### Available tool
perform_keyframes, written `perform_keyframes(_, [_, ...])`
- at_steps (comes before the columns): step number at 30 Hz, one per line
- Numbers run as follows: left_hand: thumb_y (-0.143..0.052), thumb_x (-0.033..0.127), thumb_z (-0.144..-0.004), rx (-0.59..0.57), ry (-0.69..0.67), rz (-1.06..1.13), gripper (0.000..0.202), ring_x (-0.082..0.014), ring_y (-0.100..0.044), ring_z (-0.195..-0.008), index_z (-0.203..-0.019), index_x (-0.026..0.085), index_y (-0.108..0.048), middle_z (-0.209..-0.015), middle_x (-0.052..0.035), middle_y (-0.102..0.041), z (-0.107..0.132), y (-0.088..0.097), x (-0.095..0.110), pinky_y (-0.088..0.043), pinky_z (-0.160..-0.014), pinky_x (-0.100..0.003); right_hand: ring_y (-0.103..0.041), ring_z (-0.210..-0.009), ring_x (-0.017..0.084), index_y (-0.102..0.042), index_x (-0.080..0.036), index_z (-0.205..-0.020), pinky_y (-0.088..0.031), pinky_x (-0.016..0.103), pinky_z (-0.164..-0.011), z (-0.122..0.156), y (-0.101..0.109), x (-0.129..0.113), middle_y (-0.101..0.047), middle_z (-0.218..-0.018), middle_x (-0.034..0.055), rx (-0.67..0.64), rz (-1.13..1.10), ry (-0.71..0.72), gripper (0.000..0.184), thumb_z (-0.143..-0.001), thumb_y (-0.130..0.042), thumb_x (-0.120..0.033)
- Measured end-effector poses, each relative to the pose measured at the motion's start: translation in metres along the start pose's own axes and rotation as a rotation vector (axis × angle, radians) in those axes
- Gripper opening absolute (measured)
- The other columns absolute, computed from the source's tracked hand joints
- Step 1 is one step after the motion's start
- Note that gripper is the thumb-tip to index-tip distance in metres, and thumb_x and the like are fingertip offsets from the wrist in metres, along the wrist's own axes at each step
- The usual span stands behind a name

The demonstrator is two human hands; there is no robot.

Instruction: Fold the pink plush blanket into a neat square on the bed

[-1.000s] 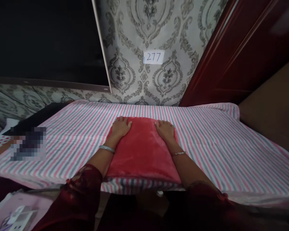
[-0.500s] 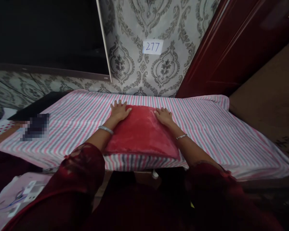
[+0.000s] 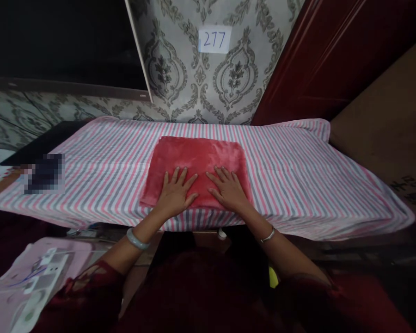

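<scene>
A red plush cloth (image 3: 197,152), folded into a rough rectangle, lies flat near the front edge of a table covered by a striped tablecloth (image 3: 291,171). On the near left part of the red cloth rests my left hand (image 3: 175,194), palm down with its fingers spread. My right hand (image 3: 228,189) lies flat on the near right part, its fingers also apart. Neither hand grips the fabric. A pale bangle (image 3: 137,239) is around my left wrist and a thin silver one (image 3: 268,234) around the right.
A dark blurred item (image 3: 45,173) lies at the table's left end. Behind stand a large black screen (image 3: 62,41) and a patterned wall with a paper marked 277 (image 3: 215,39). A cardboard box (image 3: 384,106) is at the right. A power strip (image 3: 45,277) sits lower left.
Both hands have moved from the far corners of the red cloth back toward me, onto its near half. The cloth's near edge now lies farther onto the table. The view has tilted down slightly.
</scene>
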State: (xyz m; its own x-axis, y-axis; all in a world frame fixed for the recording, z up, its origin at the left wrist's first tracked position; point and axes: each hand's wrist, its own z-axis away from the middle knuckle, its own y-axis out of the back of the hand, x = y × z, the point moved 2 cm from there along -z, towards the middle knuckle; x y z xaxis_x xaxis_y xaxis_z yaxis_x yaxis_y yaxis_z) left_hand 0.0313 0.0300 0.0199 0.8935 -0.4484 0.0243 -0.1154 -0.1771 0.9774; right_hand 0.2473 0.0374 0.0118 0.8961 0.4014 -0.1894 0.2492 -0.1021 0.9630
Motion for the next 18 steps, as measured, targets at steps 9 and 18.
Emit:
perform_keyframes(9, [-0.045, 0.055, -0.099, 0.020, -0.046, 0.010, 0.063, -0.0370, -0.031, -0.151, -0.154, 0.025, -0.045, -0.163, -0.0144, -0.038, 0.010, 0.010, -0.013, -0.023, -0.121, -0.062, -0.027, -0.152, 0.029, -0.041, -0.029, -0.157, -0.022, 0.054, -0.121, 0.018, 0.012, 0.002, -0.034, -0.164, 0.0066, 0.026, 0.004, 0.001, 0.055, -0.105, -0.043, -0.047])
perform_keyframes(18, [-0.052, 0.054, -0.095, 0.094, -0.220, 0.044, 0.070, -0.0364, -0.036, -0.149, -0.153, 0.015, -0.045, -0.158, -0.0207, -0.044, 0.028, 0.019, 0.003, -0.027, -0.120, -0.059, -0.047, -0.138, 0.037, -0.045, -0.016, -0.153, -0.040, 0.058, -0.108, 0.081, -0.002, 0.063, -0.053, -0.148, 0.0190, 0.276, -0.092, -0.308, 0.060, -0.104, -0.032, -0.048])
